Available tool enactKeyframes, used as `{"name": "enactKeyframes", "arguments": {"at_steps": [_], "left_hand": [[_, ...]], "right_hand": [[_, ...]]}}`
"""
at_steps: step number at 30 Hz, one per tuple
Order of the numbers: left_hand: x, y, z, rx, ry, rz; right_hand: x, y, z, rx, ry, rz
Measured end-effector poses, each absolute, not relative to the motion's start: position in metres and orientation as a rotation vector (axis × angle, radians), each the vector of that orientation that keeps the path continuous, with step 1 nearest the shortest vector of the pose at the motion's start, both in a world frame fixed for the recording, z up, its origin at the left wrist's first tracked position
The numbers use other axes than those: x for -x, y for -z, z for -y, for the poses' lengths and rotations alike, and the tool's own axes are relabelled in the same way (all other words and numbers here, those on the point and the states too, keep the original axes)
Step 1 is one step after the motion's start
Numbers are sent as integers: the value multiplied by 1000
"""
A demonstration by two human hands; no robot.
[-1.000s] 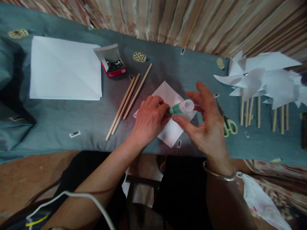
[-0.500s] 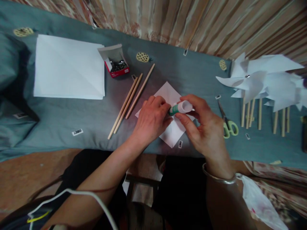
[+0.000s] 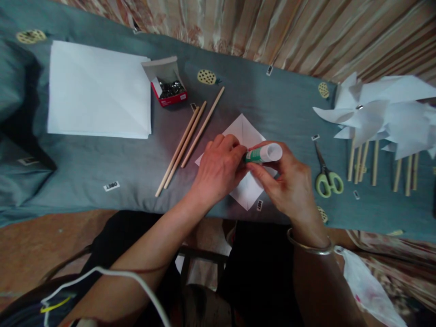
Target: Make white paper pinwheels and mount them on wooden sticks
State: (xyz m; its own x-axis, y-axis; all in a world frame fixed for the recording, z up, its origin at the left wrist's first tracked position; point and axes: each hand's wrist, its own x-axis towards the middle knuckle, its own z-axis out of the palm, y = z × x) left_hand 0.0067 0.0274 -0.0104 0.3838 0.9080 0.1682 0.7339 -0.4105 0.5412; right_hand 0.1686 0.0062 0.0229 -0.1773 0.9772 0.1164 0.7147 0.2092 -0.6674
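Observation:
Over a square of creased white paper (image 3: 250, 193), both my hands meet around a glue stick (image 3: 261, 154) with a green label and a white end. My right hand (image 3: 289, 181) pinches the tube between thumb and fingers. The white end points to the right. My left hand (image 3: 221, 168) is closed at the tube's left end, with its fingers curled so that the end is hidden. Several of the paper's corners show from under the hands, and faint crease lines run across it.
Wooden sticks (image 3: 184, 147) lie left of the paper, near an open red box (image 3: 170, 93) of shiny metal pieces. A stack of white paper (image 3: 98, 91) lies further left. Green-handled scissors (image 3: 329, 179) and paper pinwheels (image 3: 368, 109) on sticks are to the right.
The glue stick has turned slightly, lying more level, with its white end further right. Both hands stay on it. The whole view has shifted a little.

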Motion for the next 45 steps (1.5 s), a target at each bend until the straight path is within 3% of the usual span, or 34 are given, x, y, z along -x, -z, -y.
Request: {"name": "enactKeyframes", "arguments": {"at_steps": [45], "left_hand": [[-6,13,-28,-2243,-635,-1442]], "right_hand": [[-166,-19,-9,1651,-552,1986]]}}
